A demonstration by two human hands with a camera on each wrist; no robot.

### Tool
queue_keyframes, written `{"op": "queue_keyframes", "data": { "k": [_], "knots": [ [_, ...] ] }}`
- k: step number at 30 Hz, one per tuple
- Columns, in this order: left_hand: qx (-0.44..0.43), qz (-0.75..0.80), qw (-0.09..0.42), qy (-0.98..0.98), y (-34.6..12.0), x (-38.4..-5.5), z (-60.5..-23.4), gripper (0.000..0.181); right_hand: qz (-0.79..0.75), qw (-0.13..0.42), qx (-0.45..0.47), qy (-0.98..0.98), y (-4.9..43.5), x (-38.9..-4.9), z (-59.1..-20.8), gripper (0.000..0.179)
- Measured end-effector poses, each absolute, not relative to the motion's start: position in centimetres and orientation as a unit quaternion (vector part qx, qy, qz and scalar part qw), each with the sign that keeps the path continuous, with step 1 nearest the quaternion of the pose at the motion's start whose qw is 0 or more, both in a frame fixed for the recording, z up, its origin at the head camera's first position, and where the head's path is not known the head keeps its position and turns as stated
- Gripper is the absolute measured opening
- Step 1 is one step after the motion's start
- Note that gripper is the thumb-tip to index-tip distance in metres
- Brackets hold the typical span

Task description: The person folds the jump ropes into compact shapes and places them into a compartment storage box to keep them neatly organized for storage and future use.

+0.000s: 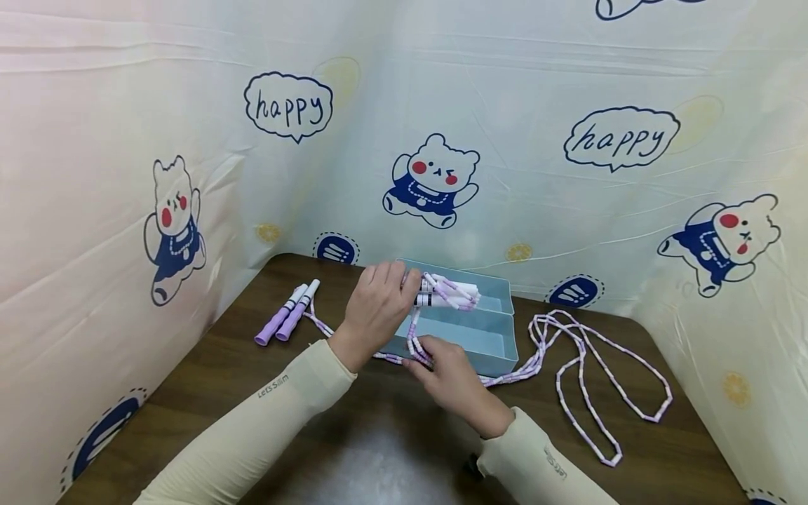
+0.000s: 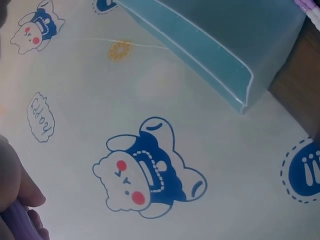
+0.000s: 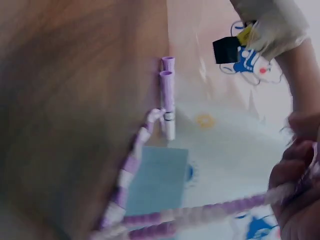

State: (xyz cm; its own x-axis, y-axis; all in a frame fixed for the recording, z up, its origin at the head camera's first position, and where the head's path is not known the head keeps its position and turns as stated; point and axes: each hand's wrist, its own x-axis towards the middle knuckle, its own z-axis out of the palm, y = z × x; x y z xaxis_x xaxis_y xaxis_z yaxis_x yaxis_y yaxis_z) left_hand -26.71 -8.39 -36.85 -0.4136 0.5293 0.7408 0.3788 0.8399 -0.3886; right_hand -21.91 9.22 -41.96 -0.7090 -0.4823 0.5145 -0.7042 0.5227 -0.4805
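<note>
My left hand (image 1: 379,305) grips a jump rope's two white-and-purple handles (image 1: 463,289) above the blue box, with loops of its beaded rope wound around them. A purple handle end (image 2: 22,222) shows beneath those fingers in the left wrist view. Lower down, at the box's front edge, my right hand (image 1: 454,375) holds the hanging white-and-purple beaded rope (image 1: 413,337). This rope (image 3: 235,204) stretches to a hand at the right edge of the right wrist view, which is blurred.
A light blue two-compartment box (image 1: 499,361) stands at the table's back. Left of it lie a second jump rope's two handles (image 1: 287,312). Beaded rope passes before the box and spreads in loops (image 1: 583,379) on the right. Printed cloth (image 1: 505,210) surrounds the table.
</note>
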Motion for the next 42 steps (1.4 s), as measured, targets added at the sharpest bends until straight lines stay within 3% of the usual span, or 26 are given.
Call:
{"op": "queue_keyframes", "data": {
  "k": [4,7,17,22,31,37,42],
  "knots": [
    [-0.268,0.089,0.471,-0.836,-8.4,-26.8,-37.1,0.019,0.234,0.276,0.388,-0.848,9.7,-21.3,-40.5,0.02],
    [-0.262,0.096,0.468,-0.838,-8.4,-27.0,-37.4,0.017,0.169,0.331,0.409,-0.833,10.0,-20.9,-39.1,0.024],
    [-0.263,0.117,0.456,-0.842,-8.2,-27.0,-38.4,0.019,0.047,0.356,0.458,-0.813,10.1,-20.7,-34.1,0.012],
    [-0.273,0.126,0.446,-0.843,-8.2,-26.8,-38.6,0.023,0.018,0.329,0.483,-0.811,9.9,-21.2,-32.1,0.011],
    [-0.294,0.152,0.436,-0.837,-8.4,-26.4,-38.9,0.019,0.004,0.226,0.522,-0.823,10.0,-21.9,-28.5,0.033],
    [-0.306,0.162,0.435,-0.831,-8.6,-26.1,-39.0,0.03,0.017,0.143,0.506,-0.851,10.2,-22.9,-26.8,0.028],
    [-0.32,0.153,0.443,-0.823,-8.6,-25.9,-38.9,0.025,0.072,0.089,0.502,-0.857,11.0,-24.0,-26.2,0.023]
  ]
}}
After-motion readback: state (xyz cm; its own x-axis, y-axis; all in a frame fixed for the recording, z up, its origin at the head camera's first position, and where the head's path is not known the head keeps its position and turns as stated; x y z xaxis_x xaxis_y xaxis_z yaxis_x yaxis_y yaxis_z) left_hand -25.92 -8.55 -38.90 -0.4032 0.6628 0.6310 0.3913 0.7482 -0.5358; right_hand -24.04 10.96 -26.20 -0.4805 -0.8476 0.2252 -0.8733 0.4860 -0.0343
